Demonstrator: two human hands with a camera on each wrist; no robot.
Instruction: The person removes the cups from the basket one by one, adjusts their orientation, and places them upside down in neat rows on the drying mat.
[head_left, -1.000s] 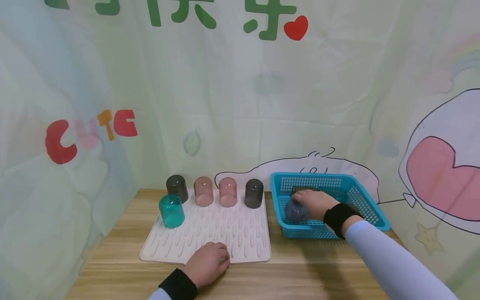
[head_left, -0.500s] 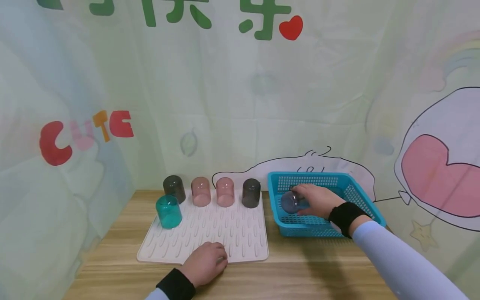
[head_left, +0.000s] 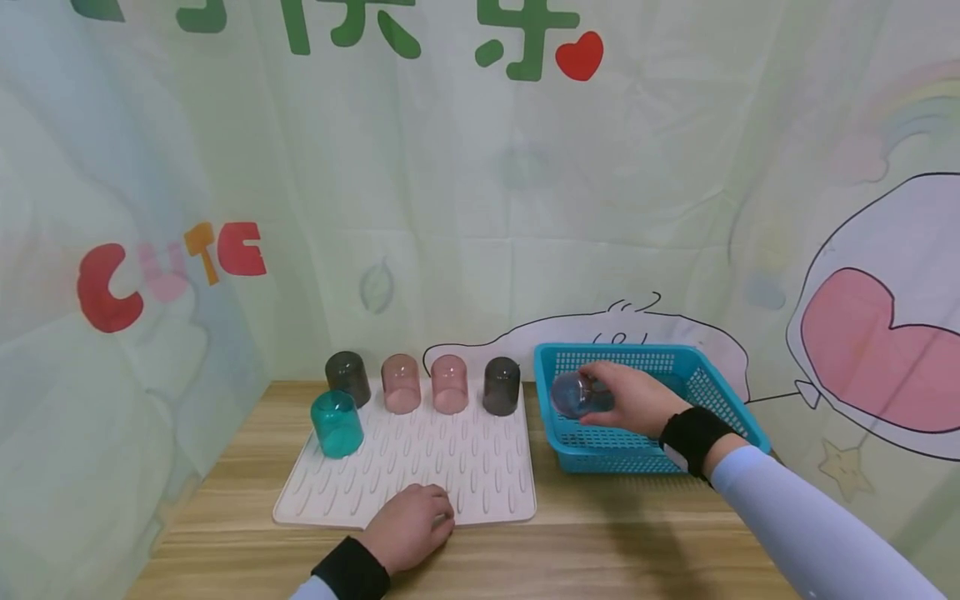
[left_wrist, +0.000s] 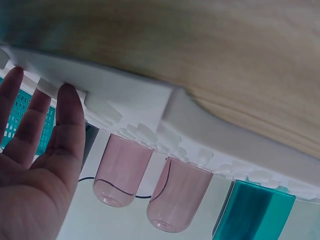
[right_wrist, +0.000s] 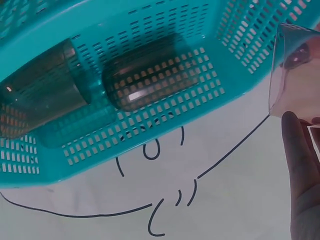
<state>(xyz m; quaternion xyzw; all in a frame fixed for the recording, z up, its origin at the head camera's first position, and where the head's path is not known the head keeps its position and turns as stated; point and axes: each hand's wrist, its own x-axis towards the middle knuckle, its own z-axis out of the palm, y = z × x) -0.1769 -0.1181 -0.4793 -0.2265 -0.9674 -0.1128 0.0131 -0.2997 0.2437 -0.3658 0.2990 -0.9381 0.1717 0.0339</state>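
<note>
A wood-grain table [head_left: 570,550] stands against a pale green fabric backdrop [head_left: 465,275] printed with "CUTE", green characters and a red heart. The right hand [head_left: 637,396] has fingers and thumb clamped on a tinted see-through tumbler [head_left: 572,395], tipped sideways over the left end of a blue perforated basket [head_left: 622,461]. The left hand [head_left: 411,527], fingers relaxed and slightly apart, touches the front edge of a white ridged mat [head_left: 487,467] bearing five upturned tumblers.

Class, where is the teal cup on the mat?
In the head view, the teal cup stands at the left of the mat, just in front of a dark cup.
</note>
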